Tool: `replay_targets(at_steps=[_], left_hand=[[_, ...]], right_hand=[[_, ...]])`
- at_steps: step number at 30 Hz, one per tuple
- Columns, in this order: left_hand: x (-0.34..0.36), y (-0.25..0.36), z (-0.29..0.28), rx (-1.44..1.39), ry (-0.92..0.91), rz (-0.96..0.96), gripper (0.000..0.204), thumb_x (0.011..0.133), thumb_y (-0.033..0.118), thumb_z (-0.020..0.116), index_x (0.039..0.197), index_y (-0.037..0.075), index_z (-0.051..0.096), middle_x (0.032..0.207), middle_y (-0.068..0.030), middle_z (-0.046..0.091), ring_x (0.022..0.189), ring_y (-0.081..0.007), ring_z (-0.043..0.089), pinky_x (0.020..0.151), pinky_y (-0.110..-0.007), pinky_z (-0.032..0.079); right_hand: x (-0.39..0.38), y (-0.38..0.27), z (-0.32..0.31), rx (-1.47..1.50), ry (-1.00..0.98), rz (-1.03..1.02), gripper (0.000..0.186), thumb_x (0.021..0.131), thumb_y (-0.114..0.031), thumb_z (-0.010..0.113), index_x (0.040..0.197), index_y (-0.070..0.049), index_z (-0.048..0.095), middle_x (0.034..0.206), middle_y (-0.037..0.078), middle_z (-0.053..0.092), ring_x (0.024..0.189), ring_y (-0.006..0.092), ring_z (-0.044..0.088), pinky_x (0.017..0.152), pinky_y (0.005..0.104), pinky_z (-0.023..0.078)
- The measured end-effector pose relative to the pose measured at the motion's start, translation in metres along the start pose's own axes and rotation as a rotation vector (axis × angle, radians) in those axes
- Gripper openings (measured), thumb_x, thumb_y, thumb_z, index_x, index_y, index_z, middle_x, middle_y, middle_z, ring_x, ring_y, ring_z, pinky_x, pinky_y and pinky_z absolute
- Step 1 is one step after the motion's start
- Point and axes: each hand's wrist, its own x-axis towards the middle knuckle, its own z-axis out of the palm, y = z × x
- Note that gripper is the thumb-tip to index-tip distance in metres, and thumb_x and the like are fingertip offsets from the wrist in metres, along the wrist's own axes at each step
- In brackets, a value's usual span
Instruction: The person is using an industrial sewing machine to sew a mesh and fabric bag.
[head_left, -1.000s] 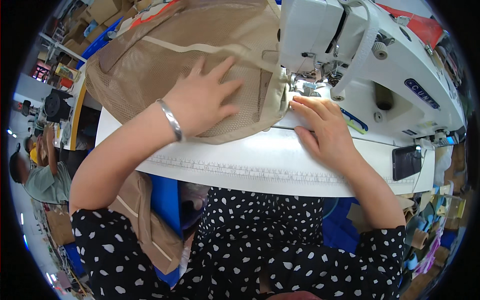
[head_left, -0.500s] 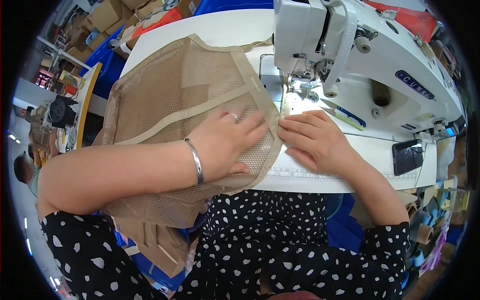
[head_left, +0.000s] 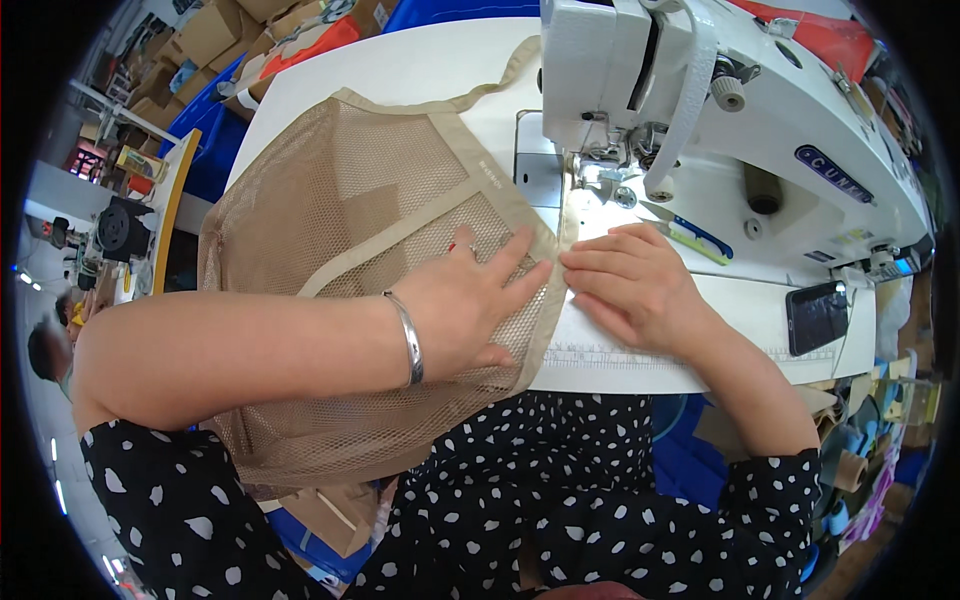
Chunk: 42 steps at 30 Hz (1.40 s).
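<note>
A tan mesh fabric piece (head_left: 380, 150) with smooth tan binding tape (head_left: 495, 180) along its edges lies over the white sewing table. My left hand (head_left: 475, 305) rests flat on the mesh, fingers spread, a silver bangle on its wrist. At the taped edge, my right hand (head_left: 635, 285) has its fingers together, pinching the binding just in front of the presser foot; its thumb is tucked low. The white sewing machine (head_left: 600, 80) stands beyond, its needle area (head_left: 600, 165) lit. Part of the tape's edge is hidden under my right fingertips.
Right of the needle lie small thread snips (head_left: 700, 240) with blue and green handles. A dark phone (head_left: 817, 317) sits at the table's right. A printed ruler strip (head_left: 600, 357) runs near the front edge. Blue bins (head_left: 208, 150) and cardboard boxes (head_left: 215, 35) stand at the far left.
The mesh piece has shifted left and toward me, and its upper tape end has come away from the machine. My left hand has slid slightly nearer and spread its fingers; my right hand barely moved.
</note>
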Motion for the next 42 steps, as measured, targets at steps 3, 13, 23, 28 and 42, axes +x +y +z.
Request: replay_targets(at_steps=[3, 13, 23, 28, 42], left_hand=[[0.003, -0.002, 0.004, 0.017, 0.068, -0.003, 0.092, 0.092, 0.055, 0.069, 0.163, 0.014, 0.028, 0.167, -0.0256, 0.023, 0.127, -0.0619, 0.050, 0.107, -0.055, 0.051], [0.021, -0.014, 0.000, 0.022, 0.116, -0.052, 0.088, 0.093, 0.057, 0.065, 0.163, 0.016, 0.030, 0.167, -0.0234, 0.026, 0.124, -0.0581, 0.055, 0.108, -0.053, 0.050], [0.041, -0.028, -0.015, -0.014, 0.075, -0.121, 0.087, 0.094, 0.063, 0.061, 0.162, 0.016, 0.034, 0.167, -0.0231, 0.027, 0.120, -0.0496, 0.062, 0.108, -0.048, 0.050], [0.049, -0.038, -0.040, -0.148, -0.056, -0.149, 0.088, 0.095, 0.068, 0.057, 0.162, 0.013, 0.036, 0.168, -0.0239, 0.026, 0.131, -0.0489, 0.055, 0.114, -0.047, 0.045], [-0.181, 0.080, -0.070, 0.238, 0.170, -0.033, 0.069, 0.082, 0.034, 0.076, 0.148, 0.031, 0.056, 0.160, -0.0111, 0.046, 0.150, -0.0378, 0.037, 0.122, -0.061, 0.027]], right_hand=[[0.000, 0.001, 0.000, -0.036, 0.008, 0.034, 0.022, 0.081, -0.011, 0.079, 0.103, -0.006, 0.075, 0.113, 0.004, 0.075, 0.106, 0.0218, 0.069, 0.096, 0.0405, 0.051], [0.000, 0.003, 0.002, -0.075, -0.033, 0.243, 0.026, 0.086, -0.016, 0.075, 0.111, -0.007, 0.072, 0.128, 0.005, 0.070, 0.120, 0.0258, 0.062, 0.105, 0.0445, 0.043], [0.002, 0.001, 0.000, -0.089, -0.096, 0.315, 0.043, 0.090, -0.022, 0.072, 0.128, -0.004, 0.065, 0.142, 0.008, 0.062, 0.128, 0.0291, 0.055, 0.110, 0.0456, 0.039], [0.002, 0.002, 0.000, -0.091, -0.107, 0.322, 0.045, 0.090, -0.022, 0.072, 0.130, -0.004, 0.065, 0.141, 0.009, 0.062, 0.129, 0.0295, 0.055, 0.111, 0.0459, 0.039], [0.001, -0.017, -0.003, -0.130, -0.151, 0.210, 0.053, 0.089, -0.019, 0.071, 0.139, -0.005, 0.058, 0.143, 0.013, 0.059, 0.129, 0.0310, 0.054, 0.110, 0.0462, 0.040]])
